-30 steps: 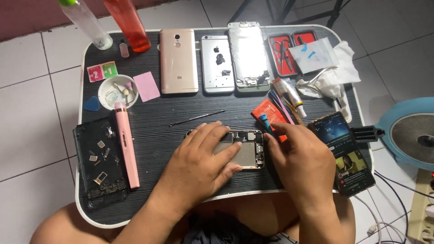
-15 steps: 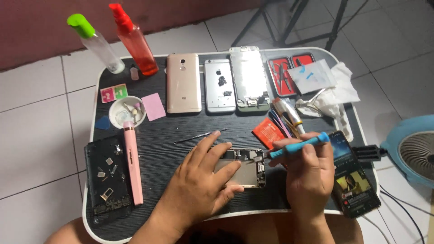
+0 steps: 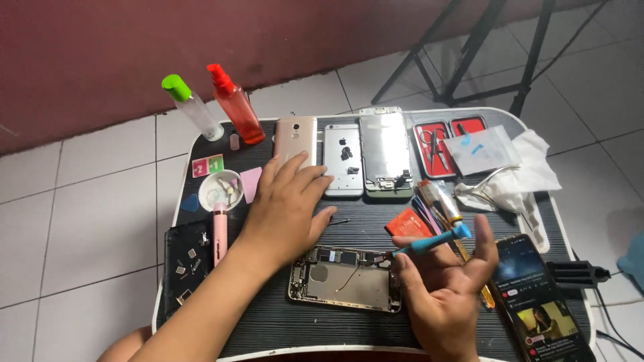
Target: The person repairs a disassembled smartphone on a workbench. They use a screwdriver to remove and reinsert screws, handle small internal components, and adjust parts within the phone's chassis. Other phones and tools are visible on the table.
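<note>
An opened phone body point(image 3: 345, 278) with bare circuit board lies on the black ribbed tray table point(image 3: 376, 221). My right hand point(image 3: 443, 298) hovers at its right end, palm up, holding a blue-handled screwdriver point(image 3: 433, 241) between thumb and fingers. My left hand point(image 3: 285, 208) is lifted above the table with fingers spread, reaching toward the gold phone back point(image 3: 295, 137) and holding nothing. A small white bowl point(image 3: 220, 189) with tiny parts sits left of that hand, and a pink pen-shaped tool point(image 3: 219, 231) lies below the bowl.
At the back stand a clear bottle with green cap point(image 3: 191, 107) and a red spray bottle point(image 3: 235, 104). A silver phone back point(image 3: 343, 161), screen panel point(image 3: 384, 154), red tool case point(image 3: 443, 144), white tissue point(image 3: 516, 174), lit phone point(image 3: 543, 302) and dark parts tray point(image 3: 186, 265) surround the work.
My left hand lifted off the opened phone and moved up-left toward the gold phone. My right hand turned palm up with the screwdriver. The camera tilted upward.
</note>
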